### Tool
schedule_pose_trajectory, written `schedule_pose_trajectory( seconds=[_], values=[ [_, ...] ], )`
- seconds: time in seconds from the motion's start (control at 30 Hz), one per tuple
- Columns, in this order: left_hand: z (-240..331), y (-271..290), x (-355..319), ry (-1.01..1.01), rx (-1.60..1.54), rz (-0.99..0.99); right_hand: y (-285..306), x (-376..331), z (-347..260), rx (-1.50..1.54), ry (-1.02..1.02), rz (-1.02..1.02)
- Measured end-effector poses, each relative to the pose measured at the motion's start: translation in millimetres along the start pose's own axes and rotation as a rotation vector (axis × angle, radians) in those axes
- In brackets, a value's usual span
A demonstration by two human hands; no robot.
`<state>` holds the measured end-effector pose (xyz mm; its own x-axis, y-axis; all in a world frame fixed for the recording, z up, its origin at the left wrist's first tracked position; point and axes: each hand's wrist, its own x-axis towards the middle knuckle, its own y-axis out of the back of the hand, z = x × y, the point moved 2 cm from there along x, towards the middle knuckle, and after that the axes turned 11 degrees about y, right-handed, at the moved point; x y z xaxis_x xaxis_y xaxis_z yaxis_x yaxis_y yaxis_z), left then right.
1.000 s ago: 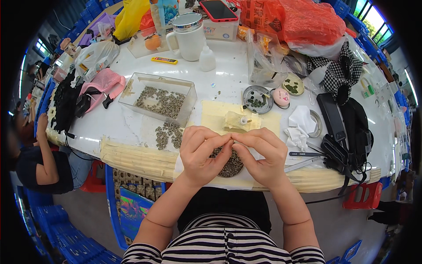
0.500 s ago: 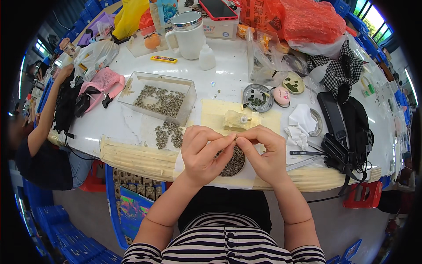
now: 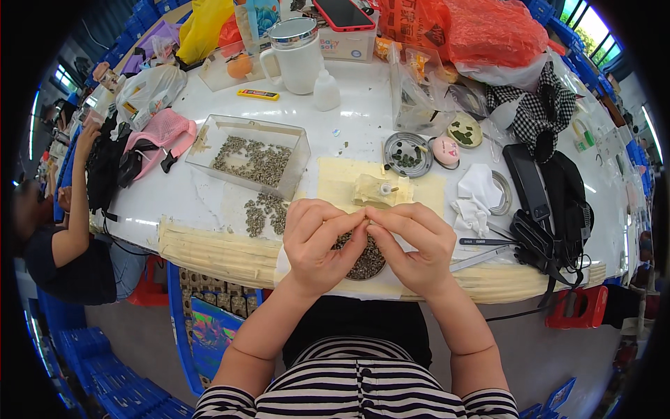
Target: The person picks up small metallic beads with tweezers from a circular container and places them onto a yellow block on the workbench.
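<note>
My left hand [image 3: 317, 241] and my right hand [image 3: 413, 244] meet fingertip to fingertip at the table's front edge. Both pinch at the same spot, and whatever sits between the fingertips is too small to make out. Right below them is a round dish [image 3: 368, 264] full of small grey-brown metal-looking parts, partly covered by my hands. Just beyond my fingers, a small cream block [image 3: 373, 190] with a white knob stands on a yellowish sheet [image 3: 335, 174]. Left of it lies a clear box [image 3: 296, 150] of similar small parts, with a loose heap [image 3: 264, 213] in front.
To the right are a round tin [image 3: 408, 155] with dark pieces, white tissue [image 3: 478, 183], tweezers [image 3: 481, 241] and a black bag [image 3: 558, 202]. A white mug [image 3: 292, 66], a small squeeze bottle [image 3: 326, 92] and a yellow cutter [image 3: 258, 94] stand further back. Another person's arm [image 3: 78, 188] is at far left.
My right hand has shifted slightly left and its fingertips press closer against the left hand's. The person at far left has lowered an arm, and a second hand now shows.
</note>
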<state>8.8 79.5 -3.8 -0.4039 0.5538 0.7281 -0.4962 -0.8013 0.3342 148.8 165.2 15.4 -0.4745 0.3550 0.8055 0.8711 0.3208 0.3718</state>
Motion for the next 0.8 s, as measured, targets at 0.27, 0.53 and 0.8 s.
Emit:
schedule_pose_trajectory(
  seconds=[0.27, 0.53, 0.8],
  values=[
    [4, 4, 2, -0.069, 0.009, -0.027, 1, -4, 5, 0.203, -0.207, -0.070],
    [5, 2, 2, -0.066, -0.005, -0.061, 1, -9, 10, 0.448, -0.486, -0.051],
    [1, -1, 0, -0.021, 0.036, -0.027, -2, -3, -2, -0.093, 0.080, 0.034]
  ],
)
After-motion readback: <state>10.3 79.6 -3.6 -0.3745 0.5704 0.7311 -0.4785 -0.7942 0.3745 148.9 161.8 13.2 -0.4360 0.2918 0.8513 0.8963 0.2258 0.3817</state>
